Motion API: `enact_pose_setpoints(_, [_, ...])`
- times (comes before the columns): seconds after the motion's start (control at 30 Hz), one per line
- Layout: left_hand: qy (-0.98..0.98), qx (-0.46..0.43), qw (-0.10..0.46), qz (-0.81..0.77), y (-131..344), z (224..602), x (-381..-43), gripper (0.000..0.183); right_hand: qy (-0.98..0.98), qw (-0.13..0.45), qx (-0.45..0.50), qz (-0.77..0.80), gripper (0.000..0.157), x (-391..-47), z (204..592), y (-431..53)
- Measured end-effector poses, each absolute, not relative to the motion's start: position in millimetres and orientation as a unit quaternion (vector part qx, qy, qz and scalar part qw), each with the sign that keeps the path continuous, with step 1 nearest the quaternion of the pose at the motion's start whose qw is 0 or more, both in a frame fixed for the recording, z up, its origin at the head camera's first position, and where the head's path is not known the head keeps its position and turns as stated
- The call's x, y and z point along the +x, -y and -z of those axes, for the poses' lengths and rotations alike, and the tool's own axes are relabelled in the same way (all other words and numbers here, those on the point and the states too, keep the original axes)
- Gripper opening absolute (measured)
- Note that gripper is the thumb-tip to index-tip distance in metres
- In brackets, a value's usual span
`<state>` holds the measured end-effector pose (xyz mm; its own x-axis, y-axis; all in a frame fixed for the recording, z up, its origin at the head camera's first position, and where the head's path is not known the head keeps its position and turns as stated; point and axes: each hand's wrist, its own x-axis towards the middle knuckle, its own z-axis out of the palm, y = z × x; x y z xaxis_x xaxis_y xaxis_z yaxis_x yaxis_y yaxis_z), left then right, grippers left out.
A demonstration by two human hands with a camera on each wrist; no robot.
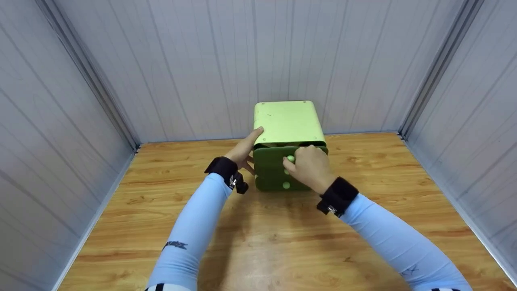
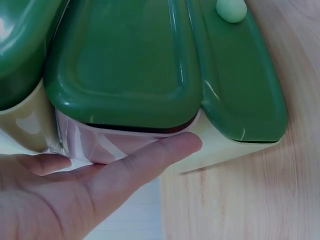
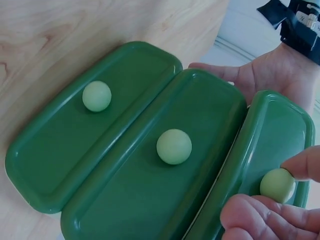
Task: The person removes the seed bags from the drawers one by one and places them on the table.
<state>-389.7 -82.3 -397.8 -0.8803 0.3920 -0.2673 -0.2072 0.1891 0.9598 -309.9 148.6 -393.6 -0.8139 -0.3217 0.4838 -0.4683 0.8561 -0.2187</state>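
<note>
A small cabinet with a pale green shell (image 1: 287, 121) has three dark green drawer fronts, each with a round light green knob. My right hand (image 1: 313, 165) pinches the top drawer's knob (image 3: 277, 185) between thumb and curled fingers. That top drawer (image 1: 268, 155) stands out a little from the shell, with a dark gap above its front. On the cabinet's left side lies my left hand (image 1: 243, 150), thumb at the top edge and fingers extended along the side wall. The middle knob (image 3: 174, 146) and the bottom knob (image 3: 97, 96) are untouched.
The cabinet stands on a wood-grain tabletop (image 1: 258, 242), close to the pale panelled back wall (image 1: 234, 68). Similar side walls rise at the left (image 1: 44, 153) and the right (image 1: 476, 121). Both wrists wear black straps.
</note>
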Motion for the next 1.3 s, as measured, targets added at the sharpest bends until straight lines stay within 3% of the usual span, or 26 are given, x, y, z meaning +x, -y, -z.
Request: enact_pose_setpoints(1.3, [-0.742, 0.073, 0.246, -0.620, 86, 395, -390, 0.090, 0.918, 0.262, 0.231, -0.185, 0.061, -232, 409, -153])
